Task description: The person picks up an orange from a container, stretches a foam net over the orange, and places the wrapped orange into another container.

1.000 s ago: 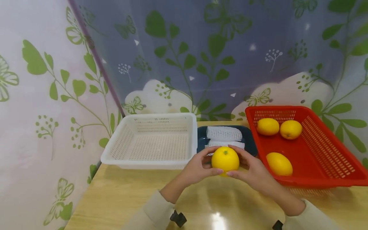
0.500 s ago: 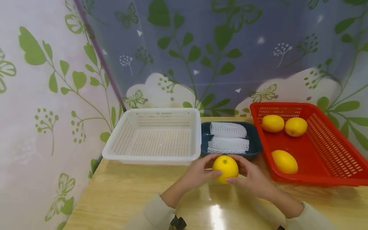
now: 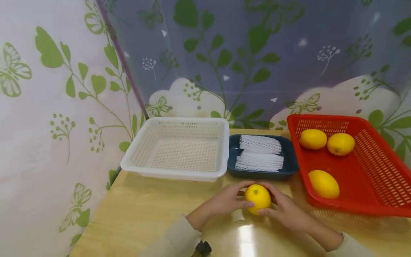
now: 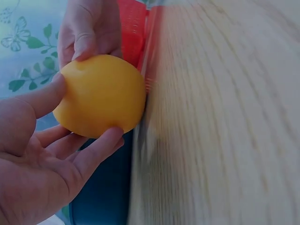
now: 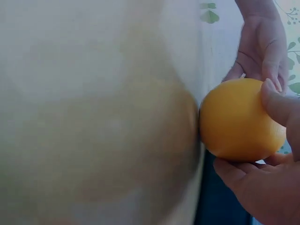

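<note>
Both hands hold a yellow-orange orange (image 3: pixel 258 199) low at the table's front, its stem end facing up. The left hand (image 3: pixel 226 200) grips its left side, thumb in front and fingers behind. Opposite it, the right hand (image 3: pixel 285 210) grips the right side the same way. In the right wrist view the orange (image 5: pixel 241 119) sits on or just above the tabletop; I cannot tell whether it touches. The left wrist view shows the left hand's (image 4: pixel 47 173) thumb and fingertips spread round the fruit. Beyond the hands, two white foam net sleeves (image 3: pixel 260 144) lie in a dark blue tray (image 3: pixel 260 175).
At the back left stands a white perforated basket (image 3: pixel 173 174). A red basket (image 3: pixel 356 207) on the right holds three more oranges, two at the back (image 3: pixel 313 139) and one near its front-left corner (image 3: pixel 324 184). Patterned curtains (image 3: pixel 199 71) rise behind the wooden table (image 3: pixel 144 210).
The hands have brought the orange down and toward the person, away from the blue tray. Both net sleeves now show fully. The head view has shifted slightly.
</note>
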A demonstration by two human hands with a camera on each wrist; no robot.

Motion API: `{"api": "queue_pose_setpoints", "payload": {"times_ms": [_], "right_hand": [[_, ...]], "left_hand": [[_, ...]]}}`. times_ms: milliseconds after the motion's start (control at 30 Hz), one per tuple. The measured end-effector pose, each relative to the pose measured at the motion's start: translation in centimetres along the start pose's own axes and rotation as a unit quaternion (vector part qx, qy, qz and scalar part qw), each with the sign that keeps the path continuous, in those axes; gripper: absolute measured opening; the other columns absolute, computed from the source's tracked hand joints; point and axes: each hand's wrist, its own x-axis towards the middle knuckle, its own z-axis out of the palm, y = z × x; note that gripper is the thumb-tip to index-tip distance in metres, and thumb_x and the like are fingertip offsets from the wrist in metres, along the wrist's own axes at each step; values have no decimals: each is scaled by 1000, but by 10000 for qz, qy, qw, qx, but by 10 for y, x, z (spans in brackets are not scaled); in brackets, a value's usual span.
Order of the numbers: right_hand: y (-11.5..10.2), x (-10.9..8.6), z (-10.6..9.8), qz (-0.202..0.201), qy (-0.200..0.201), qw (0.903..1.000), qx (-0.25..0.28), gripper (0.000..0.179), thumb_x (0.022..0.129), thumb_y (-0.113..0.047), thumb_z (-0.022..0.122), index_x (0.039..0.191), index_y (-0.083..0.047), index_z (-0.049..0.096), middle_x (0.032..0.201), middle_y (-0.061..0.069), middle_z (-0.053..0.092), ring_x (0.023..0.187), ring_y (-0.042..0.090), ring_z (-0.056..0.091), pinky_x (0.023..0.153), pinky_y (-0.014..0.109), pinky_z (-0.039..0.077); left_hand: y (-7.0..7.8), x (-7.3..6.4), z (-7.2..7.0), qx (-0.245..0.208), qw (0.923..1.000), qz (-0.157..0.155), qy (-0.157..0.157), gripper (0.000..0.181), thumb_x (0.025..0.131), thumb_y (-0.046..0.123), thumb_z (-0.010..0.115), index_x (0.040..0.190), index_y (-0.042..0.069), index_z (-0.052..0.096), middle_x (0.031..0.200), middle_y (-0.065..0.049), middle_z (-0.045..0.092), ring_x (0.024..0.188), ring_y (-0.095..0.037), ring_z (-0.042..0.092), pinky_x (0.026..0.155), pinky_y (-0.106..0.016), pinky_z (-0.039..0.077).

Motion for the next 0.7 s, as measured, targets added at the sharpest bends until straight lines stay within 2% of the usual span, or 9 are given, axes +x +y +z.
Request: {"api": "queue_pose_setpoints", "payload": {"times_ms": [133, 233, 367, 500, 700], "right_hand": [[6, -3, -2, 77, 113, 9999, -11, 82, 85, -28, 74, 150, -5, 28, 148, 22, 38, 127, 41, 47, 101, 50, 41], [8, -5, 1, 278, 89, 9994, 179, 87, 84, -30, 75, 152, -5, 26, 150, 23, 36, 129, 43, 44, 103, 51, 39], [9, -4, 6, 466, 51, 9982, 365, 88, 83, -33, 76, 152, -5, 28, 150, 21, 36, 131, 42, 43, 104, 49, 40], [11, -1, 7, 315, 113, 9990, 307, 88, 82, -32, 76, 151, -4, 29, 150, 21, 38, 130, 41, 44, 103, 47, 40], [12, -1, 2, 269, 132, 9992, 264, 88, 82, -30, 76, 150, -1, 29, 148, 23, 38, 129, 42, 45, 103, 47, 41]], "left_hand": [[2, 7, 4, 121, 9999, 77, -15, 60, 92, 16, 67, 146, 8, 41, 144, -8, 48, 121, -20, 55, 96, -22, 47], [1, 5, 6, 120, 9999, 42, -67, 61, 92, 16, 67, 146, 8, 40, 145, -8, 47, 124, -21, 53, 97, -22, 46], [-4, -1, 6, -97, 9999, -12, -132, 63, 93, 16, 66, 148, 7, 37, 149, -10, 41, 129, -25, 49, 97, -24, 47], [-5, -2, 5, -322, 9995, -24, -31, 64, 93, 14, 66, 149, 8, 35, 151, -9, 39, 130, -28, 48, 97, -24, 47], [-3, 3, 9, -362, 9993, 38, 25, 62, 93, 12, 66, 147, 7, 37, 148, -10, 43, 127, -25, 51, 95, -24, 49]]}}
